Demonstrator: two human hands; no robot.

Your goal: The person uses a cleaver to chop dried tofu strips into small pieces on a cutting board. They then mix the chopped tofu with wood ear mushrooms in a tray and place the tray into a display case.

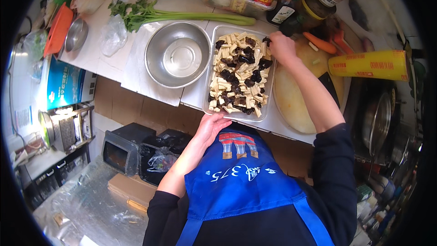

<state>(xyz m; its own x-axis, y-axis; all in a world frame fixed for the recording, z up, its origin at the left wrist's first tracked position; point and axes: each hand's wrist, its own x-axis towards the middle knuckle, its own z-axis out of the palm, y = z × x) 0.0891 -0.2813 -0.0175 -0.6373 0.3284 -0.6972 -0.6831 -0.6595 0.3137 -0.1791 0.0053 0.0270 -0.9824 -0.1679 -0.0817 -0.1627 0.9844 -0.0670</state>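
A clear rectangular tray (pixel 268 85) lies on the counter, filled with cut pale tofu-skin sticks (pixel 218 83) and dark wood ear fungus (pixel 246 56). At its near edge, my left hand (pixel 212 124) has its fingers on the rim, with part of the grip hidden beneath. My right hand (pixel 282 46) is at the tray's upper right corner, fingers closed on a dark piece of fungus. An empty steel bowl (pixel 178 54) stands just left of the tray. To the right is a round cutting board (pixel 293 99) with a cleaver blade (pixel 329 87) on it, partly behind my right forearm.
Celery (pixel 205 16) lies behind the bowl and tray. A plastic bin of bottles (pixel 235 1) and several jars (pixel 307 10) line the back. A carrot (pixel 319 42) and a yellow roll (pixel 368 65) are at right. An orange basket (pixel 58 30) and small steel bowl (pixel 76 35) stand at left.
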